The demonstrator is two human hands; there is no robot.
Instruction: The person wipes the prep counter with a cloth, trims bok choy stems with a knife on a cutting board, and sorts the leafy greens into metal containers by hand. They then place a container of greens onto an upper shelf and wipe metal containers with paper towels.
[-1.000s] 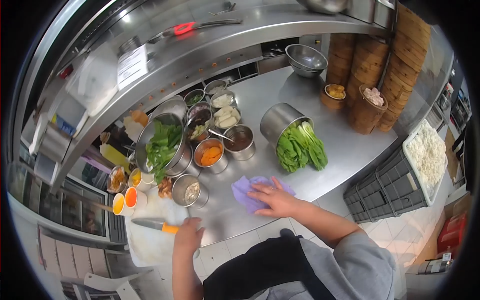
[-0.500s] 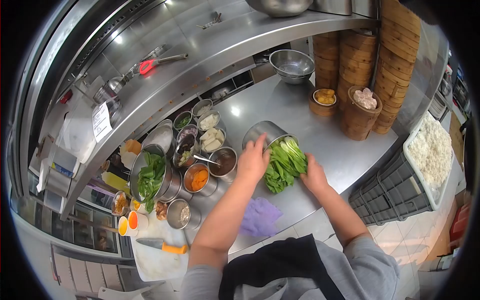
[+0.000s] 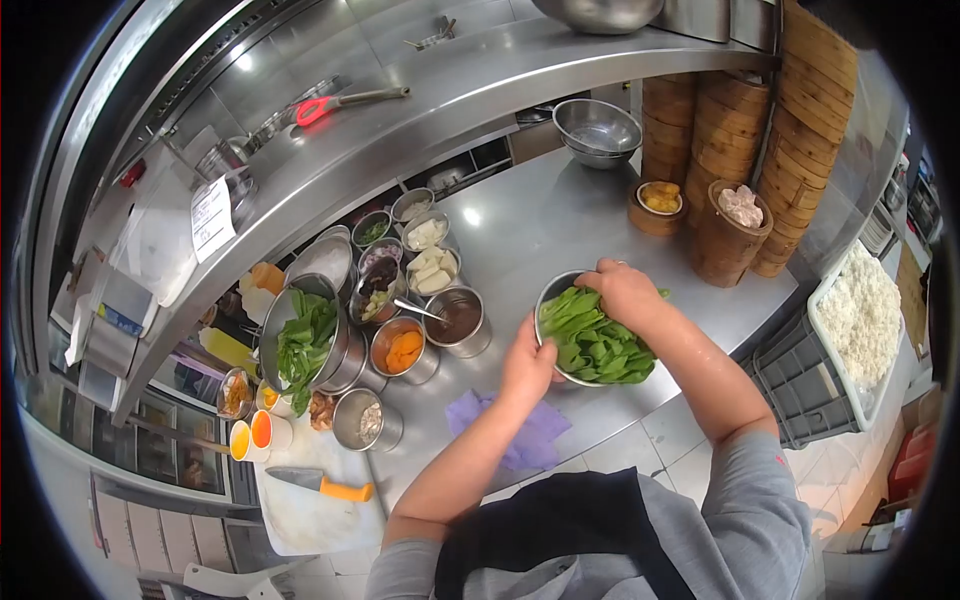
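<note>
A metal bowl (image 3: 545,287) stands on the steel counter in front of me, filled with leafy greens (image 3: 600,345). My left hand (image 3: 530,365) is closed on its left side, thumb over the rim. At the far right rim, my right hand (image 3: 622,290) curls its fingers over the stalks and presses on the greens; a bit of green shows past its outer edge. Its palm side is hidden. To the left of the bowl lies a crumpled purple cloth (image 3: 515,435), close to my left forearm.
Metal pots of ingredients crowd the left, including a sauce pot (image 3: 462,320) with a spoon and a bowl of greens (image 3: 305,345). An orange-handled knife (image 3: 320,485) lies on a white cutting board (image 3: 310,525). Bamboo steamers (image 3: 728,140) are stacked back right, beside a gray crate (image 3: 805,385).
The greens, held outside the tilted container before, now sit inside the bowl, whose opening faces up. My right hand moved from their right side to the top; my left shifted down the bowl's side.
</note>
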